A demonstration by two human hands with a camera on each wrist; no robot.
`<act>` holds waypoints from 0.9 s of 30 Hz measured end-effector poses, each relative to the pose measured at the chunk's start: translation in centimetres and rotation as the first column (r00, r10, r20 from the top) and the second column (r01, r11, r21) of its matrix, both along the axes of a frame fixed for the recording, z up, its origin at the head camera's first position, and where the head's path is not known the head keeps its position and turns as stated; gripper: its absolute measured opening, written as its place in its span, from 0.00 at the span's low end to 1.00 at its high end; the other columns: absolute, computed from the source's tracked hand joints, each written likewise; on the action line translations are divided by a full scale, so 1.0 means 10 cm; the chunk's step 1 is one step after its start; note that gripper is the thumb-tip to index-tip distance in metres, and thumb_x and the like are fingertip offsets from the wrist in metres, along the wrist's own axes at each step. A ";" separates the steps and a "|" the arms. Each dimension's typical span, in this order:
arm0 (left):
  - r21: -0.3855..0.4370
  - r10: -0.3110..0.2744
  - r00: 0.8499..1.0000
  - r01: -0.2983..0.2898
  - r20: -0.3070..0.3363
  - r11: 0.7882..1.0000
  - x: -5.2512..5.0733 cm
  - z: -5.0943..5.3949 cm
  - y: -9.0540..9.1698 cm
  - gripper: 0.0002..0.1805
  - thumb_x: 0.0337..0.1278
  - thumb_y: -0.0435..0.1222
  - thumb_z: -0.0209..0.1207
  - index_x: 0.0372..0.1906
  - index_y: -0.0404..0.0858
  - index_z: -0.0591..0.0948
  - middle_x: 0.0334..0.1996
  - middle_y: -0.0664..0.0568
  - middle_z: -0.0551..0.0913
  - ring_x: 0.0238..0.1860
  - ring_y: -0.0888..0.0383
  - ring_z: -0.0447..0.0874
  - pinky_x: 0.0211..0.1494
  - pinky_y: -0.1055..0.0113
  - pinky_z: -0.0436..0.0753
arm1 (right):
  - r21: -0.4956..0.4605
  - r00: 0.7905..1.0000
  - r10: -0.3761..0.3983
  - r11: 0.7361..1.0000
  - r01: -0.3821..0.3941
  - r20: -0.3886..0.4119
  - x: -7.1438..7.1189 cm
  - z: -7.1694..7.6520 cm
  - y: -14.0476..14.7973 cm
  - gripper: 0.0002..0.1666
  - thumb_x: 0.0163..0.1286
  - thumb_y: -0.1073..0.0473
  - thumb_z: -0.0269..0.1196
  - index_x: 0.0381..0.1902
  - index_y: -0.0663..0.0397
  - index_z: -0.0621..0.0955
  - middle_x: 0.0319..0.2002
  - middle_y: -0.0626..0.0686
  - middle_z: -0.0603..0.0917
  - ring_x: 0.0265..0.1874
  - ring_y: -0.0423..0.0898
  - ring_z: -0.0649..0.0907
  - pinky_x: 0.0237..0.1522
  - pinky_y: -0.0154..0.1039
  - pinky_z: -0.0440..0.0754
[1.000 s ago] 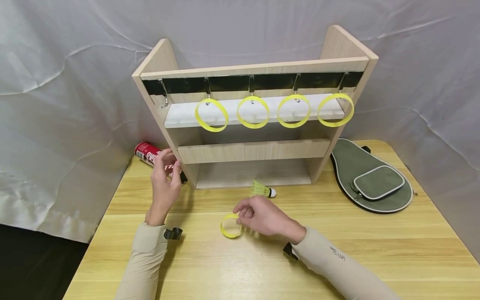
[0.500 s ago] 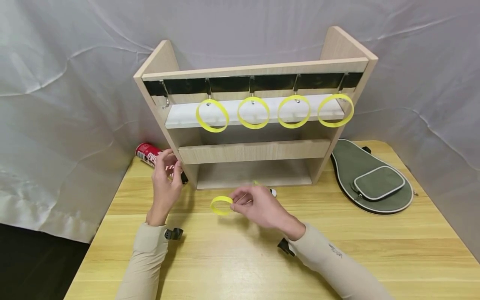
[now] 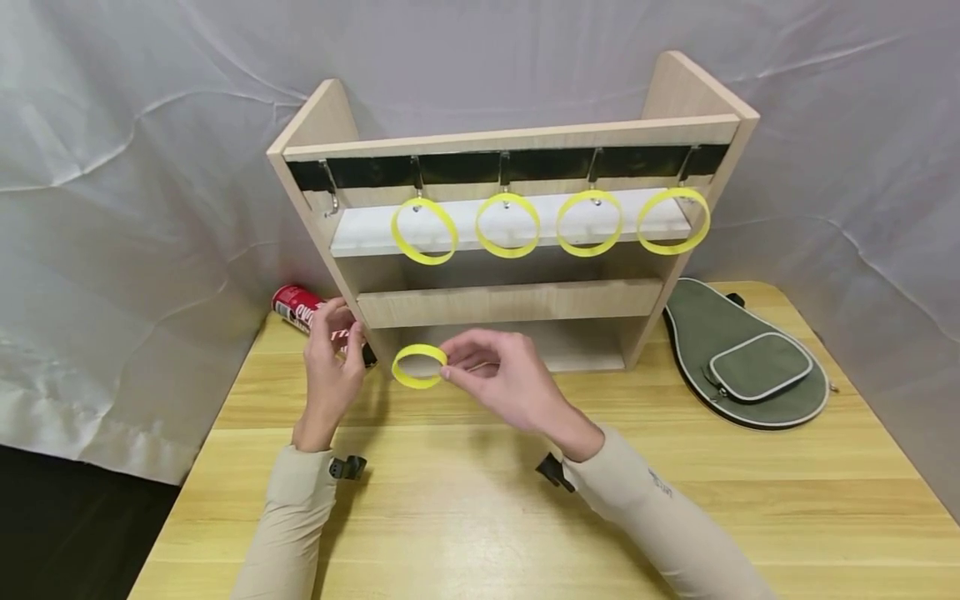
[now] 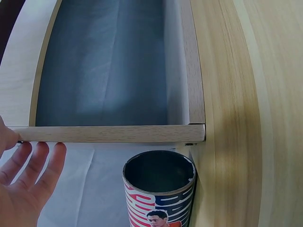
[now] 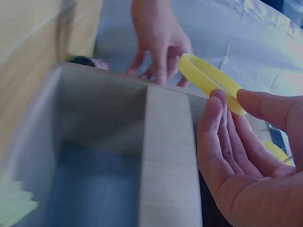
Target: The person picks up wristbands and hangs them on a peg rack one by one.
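In the head view my right hand [image 3: 510, 375] pinches a yellow ring [image 3: 420, 367] between thumb and fingertips, held in the air in front of the lower left of a wooden shelf [image 3: 510, 302]. The ring [image 5: 208, 78] stands out beyond the fingertips in the right wrist view. My left hand [image 3: 330, 375] touches the left side panel [image 4: 118, 134] of the shelf, its fingertips against the outer face and its thumb at the front edge. Several more yellow rings [image 3: 507, 225] hang from hooks on the black strip [image 3: 457, 167]; the leftmost hook [image 3: 331, 196] carries no ring.
A red printed tube [image 3: 292, 304] lies left of the shelf, partly behind my left hand; its open end [image 4: 159, 172] faces the left wrist camera. A green padded case [image 3: 742, 358] lies right of the shelf. Grey cloth [image 3: 135, 250] hangs around the table [image 3: 450, 517].
My right hand has lifted the yellow ring off the table and carried it up and leftward toward the shelf. It now covers the shuttlecock in the head view. The left hand has stayed put.
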State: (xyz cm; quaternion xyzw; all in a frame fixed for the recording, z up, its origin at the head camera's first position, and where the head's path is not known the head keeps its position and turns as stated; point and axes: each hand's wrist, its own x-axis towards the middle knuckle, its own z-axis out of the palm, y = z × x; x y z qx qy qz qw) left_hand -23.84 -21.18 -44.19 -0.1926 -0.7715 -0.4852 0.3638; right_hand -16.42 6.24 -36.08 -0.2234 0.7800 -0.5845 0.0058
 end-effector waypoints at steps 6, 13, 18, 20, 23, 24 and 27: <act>-0.004 -0.001 1.000 0.001 -0.019 1.000 -0.02 -0.01 0.00 0.20 0.74 0.20 0.59 0.67 0.25 0.75 0.45 0.31 0.87 0.39 0.48 0.86 0.44 0.87 0.81 | -0.036 0.999 -0.003 0.999 0.002 -0.044 -0.05 0.18 -0.11 0.12 0.72 0.65 0.75 0.52 0.61 0.90 0.44 0.56 0.94 0.41 0.44 0.93 0.46 0.34 0.93; -0.019 0.020 1.000 -0.020 -0.004 1.000 0.01 -0.01 -0.01 0.20 0.74 0.20 0.58 0.67 0.25 0.75 0.46 0.31 0.87 0.44 0.62 0.84 0.45 0.87 0.81 | -0.089 0.998 -0.008 0.996 0.002 -0.068 -0.09 0.33 -0.21 0.12 0.72 0.66 0.74 0.51 0.60 0.89 0.46 0.56 0.94 0.42 0.45 0.93 0.48 0.36 0.94; -0.026 0.028 1.000 -0.028 0.011 0.999 0.03 0.00 -0.01 0.21 0.74 0.19 0.56 0.67 0.24 0.74 0.49 0.29 0.87 0.46 0.69 0.82 0.44 0.85 0.81 | -0.125 0.996 -0.006 0.992 -0.005 -0.092 -0.13 0.41 -0.28 0.12 0.72 0.66 0.74 0.52 0.59 0.89 0.47 0.59 0.94 0.44 0.45 0.93 0.50 0.37 0.94; -0.031 0.030 0.999 -0.029 0.023 0.999 0.04 0.00 -0.01 0.21 0.74 0.19 0.56 0.68 0.24 0.73 0.51 0.30 0.87 0.46 0.69 0.82 0.44 0.85 0.81 | -0.135 0.995 -0.009 0.991 -0.004 -0.097 -0.14 0.44 -0.30 0.12 0.73 0.65 0.74 0.52 0.58 0.89 0.48 0.59 0.94 0.44 0.45 0.93 0.50 0.36 0.94; -0.032 0.029 0.999 -0.029 0.027 0.999 0.04 0.00 -0.01 0.21 0.74 0.20 0.57 0.68 0.24 0.74 0.51 0.30 0.86 0.45 0.63 0.83 0.45 0.86 0.82 | -0.156 0.994 -0.017 0.988 -0.001 -0.110 -0.16 0.51 -0.34 0.11 0.73 0.65 0.74 0.51 0.58 0.90 0.47 0.58 0.94 0.43 0.44 0.93 0.50 0.36 0.94; -0.036 0.028 0.999 -0.027 0.029 0.999 0.04 0.00 -0.01 0.21 0.75 0.20 0.57 0.68 0.24 0.73 0.51 0.30 0.86 0.45 0.61 0.84 0.46 0.86 0.82 | -0.161 0.993 -0.021 0.987 0.002 -0.117 -0.17 0.53 -0.35 0.11 0.72 0.65 0.74 0.51 0.58 0.90 0.47 0.58 0.94 0.43 0.44 0.93 0.50 0.36 0.94; -0.037 0.025 0.999 -0.024 0.024 0.999 0.03 0.00 -0.01 0.21 0.75 0.20 0.57 0.69 0.24 0.73 0.49 0.30 0.84 0.44 0.56 0.84 0.47 0.86 0.82 | -0.169 0.988 -0.035 0.986 0.009 -0.154 -0.20 0.61 -0.40 0.11 0.72 0.65 0.74 0.50 0.59 0.90 0.46 0.58 0.94 0.43 0.44 0.93 0.49 0.36 0.94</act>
